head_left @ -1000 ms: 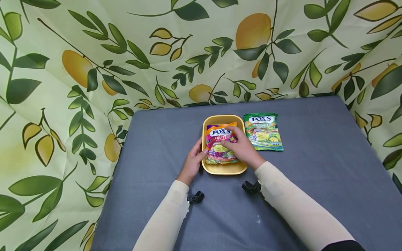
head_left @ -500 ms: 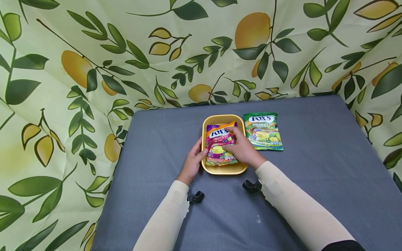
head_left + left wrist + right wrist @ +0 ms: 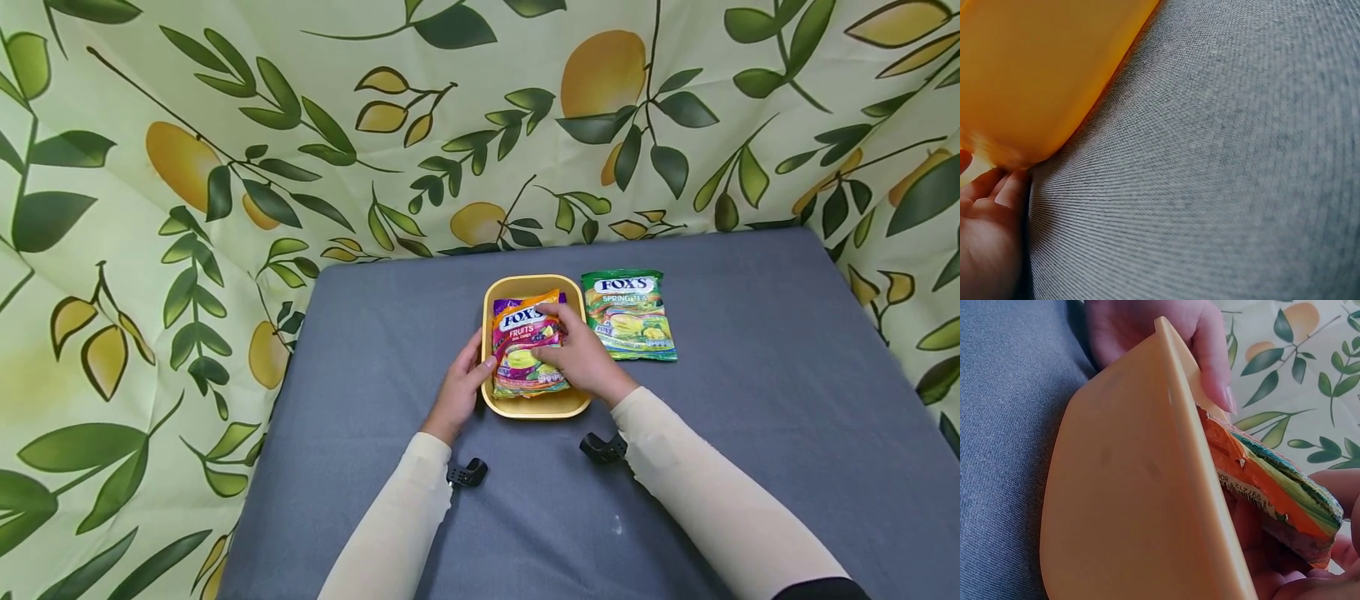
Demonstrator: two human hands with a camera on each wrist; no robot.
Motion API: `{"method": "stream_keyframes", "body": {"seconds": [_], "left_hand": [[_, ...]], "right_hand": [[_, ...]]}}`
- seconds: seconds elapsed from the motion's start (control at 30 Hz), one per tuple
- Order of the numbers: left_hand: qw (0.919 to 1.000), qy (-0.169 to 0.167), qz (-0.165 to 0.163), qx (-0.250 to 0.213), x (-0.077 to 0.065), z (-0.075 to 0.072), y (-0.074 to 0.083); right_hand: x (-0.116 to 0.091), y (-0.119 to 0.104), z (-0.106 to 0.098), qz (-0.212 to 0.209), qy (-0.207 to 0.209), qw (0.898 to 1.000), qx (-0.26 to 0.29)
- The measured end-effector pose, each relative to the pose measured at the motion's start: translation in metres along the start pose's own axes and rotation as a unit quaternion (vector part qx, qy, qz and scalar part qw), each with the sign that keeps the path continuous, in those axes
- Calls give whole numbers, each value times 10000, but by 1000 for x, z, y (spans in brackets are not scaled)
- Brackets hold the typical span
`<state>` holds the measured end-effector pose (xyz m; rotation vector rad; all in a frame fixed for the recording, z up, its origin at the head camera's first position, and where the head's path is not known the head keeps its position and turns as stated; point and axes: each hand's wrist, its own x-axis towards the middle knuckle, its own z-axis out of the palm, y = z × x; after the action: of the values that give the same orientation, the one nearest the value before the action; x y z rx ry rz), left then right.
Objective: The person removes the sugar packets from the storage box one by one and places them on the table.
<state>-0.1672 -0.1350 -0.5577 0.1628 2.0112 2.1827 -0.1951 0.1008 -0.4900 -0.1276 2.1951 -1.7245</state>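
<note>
Right hand [image 3: 585, 354] covers part of the pink packet [image 3: 517, 360], a purple packet [image 3: 503, 306] mostly hidden beneath it near the tray's far edge [image 3: 532, 277].

Left grip [image 3: 459, 387] on yellow tray [image 3: 536, 407], right grip [image 3: 585, 357] on Fruits bag [image 3: 517, 357]

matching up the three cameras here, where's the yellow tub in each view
Head: the yellow tub sits slightly right of and below the picture's centre.
Left wrist: top left, cut off by the frame.
Right wrist: large, from upper middle down to the bottom edge.
Shared landmark: the left hand, at the tub's side in all three.
</note>
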Motion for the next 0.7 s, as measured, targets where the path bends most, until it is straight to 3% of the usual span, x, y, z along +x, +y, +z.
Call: {"method": "stream_keyframes", "body": {"seconds": [0.33,0.57,0.7], "left_hand": [[10000,2,17,37,-1,1,0],[9999,86,76,52,-1,1,-2],[9999,69,47,113,-2,0,-1]], "right_hand": [[-3,2,-4,-306,30,9990,334],[-5,6,-6,-719,-76,9924,999],[-7,6,-7,-764,-21,9912,1077]]}}
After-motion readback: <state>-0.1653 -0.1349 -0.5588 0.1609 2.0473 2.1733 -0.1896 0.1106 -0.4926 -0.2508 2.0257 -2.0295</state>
